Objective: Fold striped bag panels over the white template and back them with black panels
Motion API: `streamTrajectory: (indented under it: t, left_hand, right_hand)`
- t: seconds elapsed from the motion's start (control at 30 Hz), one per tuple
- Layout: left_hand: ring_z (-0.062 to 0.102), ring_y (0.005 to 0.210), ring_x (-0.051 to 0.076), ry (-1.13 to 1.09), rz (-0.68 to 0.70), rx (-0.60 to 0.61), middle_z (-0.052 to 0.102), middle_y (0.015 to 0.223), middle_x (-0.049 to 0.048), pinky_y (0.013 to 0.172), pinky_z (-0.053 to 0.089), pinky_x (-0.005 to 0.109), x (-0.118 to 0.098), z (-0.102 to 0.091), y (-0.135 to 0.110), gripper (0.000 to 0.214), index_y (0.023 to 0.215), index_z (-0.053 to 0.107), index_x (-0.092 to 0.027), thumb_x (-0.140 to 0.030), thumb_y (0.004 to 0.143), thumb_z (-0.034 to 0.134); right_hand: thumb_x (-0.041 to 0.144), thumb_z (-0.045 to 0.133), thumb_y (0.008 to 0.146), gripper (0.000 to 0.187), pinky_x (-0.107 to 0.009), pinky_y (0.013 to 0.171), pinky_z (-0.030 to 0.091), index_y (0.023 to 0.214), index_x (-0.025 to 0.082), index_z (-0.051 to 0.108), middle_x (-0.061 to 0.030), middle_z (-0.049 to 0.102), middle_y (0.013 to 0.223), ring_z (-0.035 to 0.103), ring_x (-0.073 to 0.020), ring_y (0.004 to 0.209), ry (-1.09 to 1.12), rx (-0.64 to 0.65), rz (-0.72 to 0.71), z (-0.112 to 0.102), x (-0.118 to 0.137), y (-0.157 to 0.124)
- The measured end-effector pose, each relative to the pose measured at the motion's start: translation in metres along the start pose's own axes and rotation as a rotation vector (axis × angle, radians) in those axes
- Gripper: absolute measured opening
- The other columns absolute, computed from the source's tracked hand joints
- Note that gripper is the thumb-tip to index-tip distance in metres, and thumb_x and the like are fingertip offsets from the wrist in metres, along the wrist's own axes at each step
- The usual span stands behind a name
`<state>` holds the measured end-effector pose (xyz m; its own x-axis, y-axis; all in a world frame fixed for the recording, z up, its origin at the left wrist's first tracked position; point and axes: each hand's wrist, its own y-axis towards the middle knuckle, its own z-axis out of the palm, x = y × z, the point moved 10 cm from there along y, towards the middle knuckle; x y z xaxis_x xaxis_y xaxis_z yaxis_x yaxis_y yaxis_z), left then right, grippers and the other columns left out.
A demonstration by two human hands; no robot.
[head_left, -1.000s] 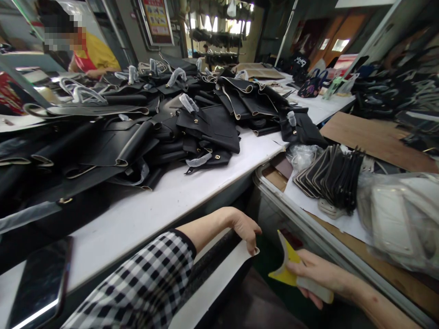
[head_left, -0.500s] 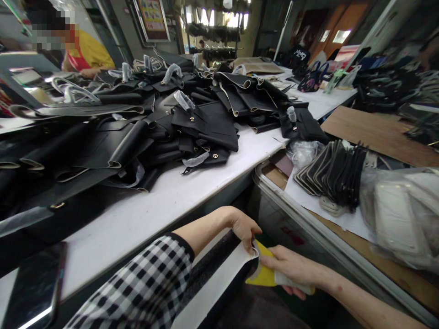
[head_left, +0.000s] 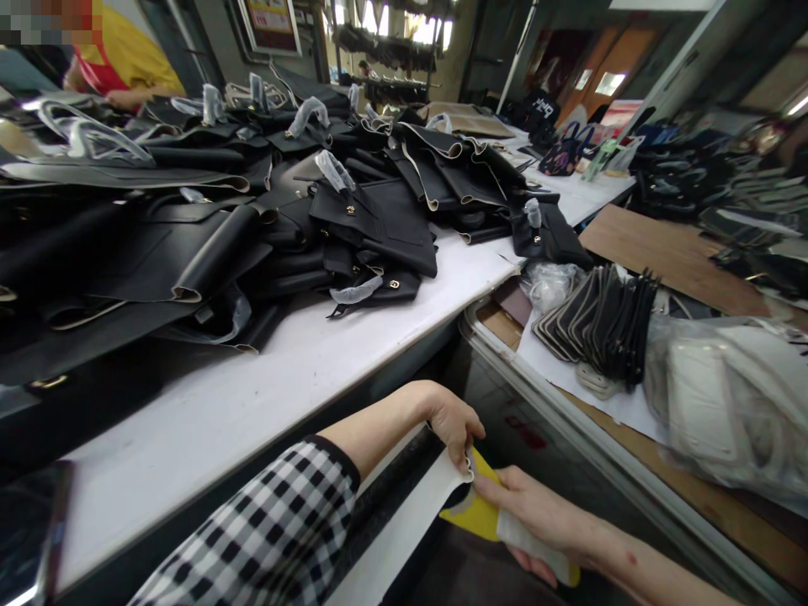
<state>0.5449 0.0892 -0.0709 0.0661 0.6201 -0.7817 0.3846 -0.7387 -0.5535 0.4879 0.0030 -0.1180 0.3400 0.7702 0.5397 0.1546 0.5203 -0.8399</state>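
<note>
My left hand [head_left: 451, 425] is bent at the wrist, its fingers closed on the folded edge of a black leather piece [head_left: 397, 530] with a whitish backing. That piece slopes from the fingers down toward my lap, and its lower part runs out of view. My right hand [head_left: 536, 509] grips a flat yellow scraper [head_left: 483, 515] by its pale wrapped handle. The scraper's wide blade lies against the end of the leather piece, just below the left fingertips. Part of the blade is hidden behind the edge and my fingers.
Black leather bag parts [head_left: 379, 227] with wrapped handles are heaped on a white table [head_left: 303, 379]. A phone [head_left: 31, 530] lies at its near left. On the right, a bench holds a row of dark panels [head_left: 593, 324] and a plastic bag [head_left: 725, 404]. Someone in yellow [head_left: 132, 59] works beyond.
The view has shifted a little, so the surroundings sit further left. The scraper's handle end has dropped lower and its blade corner sits slightly further left. Both hands keep their grips.
</note>
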Motion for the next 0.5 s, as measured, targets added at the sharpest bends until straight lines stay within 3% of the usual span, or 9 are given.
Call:
streamTrajectory:
  t: [0.2,0.33,0.5]
  left_hand:
    - [0.059,0.118,0.029,0.011,0.024,-0.017,0.06,0.132,0.0174,0.098,0.047,0.029,0.002,-0.003,0.0,0.102,0.146,0.032,0.001,-0.024,0.059,0.079]
    - [0.06,0.116,0.031,0.01,0.044,-0.028,0.06,0.132,0.0187,0.098,0.047,0.033,0.001,-0.005,-0.002,0.099,0.144,0.036,0.001,-0.019,0.057,0.079]
    - [0.063,0.112,0.026,-0.022,0.068,0.004,0.066,0.125,0.014,0.092,0.05,0.028,0.0,0.001,0.0,0.089,0.142,0.04,0.001,-0.008,0.059,0.072]
  right_hand:
    - [0.07,0.041,0.089,0.056,-0.016,0.025,0.034,0.088,0.015,0.055,-0.0021,0.057,0.043,0.044,-0.0117,0.025,0.063,-0.076,0.034,0.006,-0.008,0.001]
    - [0.07,0.04,0.089,0.058,-0.018,0.025,0.036,0.092,0.014,0.055,-0.0028,0.057,0.043,0.047,-0.0134,0.027,0.097,-0.109,0.034,0.009,-0.012,0.004]
    - [0.076,0.043,0.084,0.063,-0.017,0.025,0.035,0.088,0.014,0.053,-0.0037,0.056,0.042,0.046,-0.0134,0.026,0.122,-0.105,0.013,0.018,0.001,0.01]
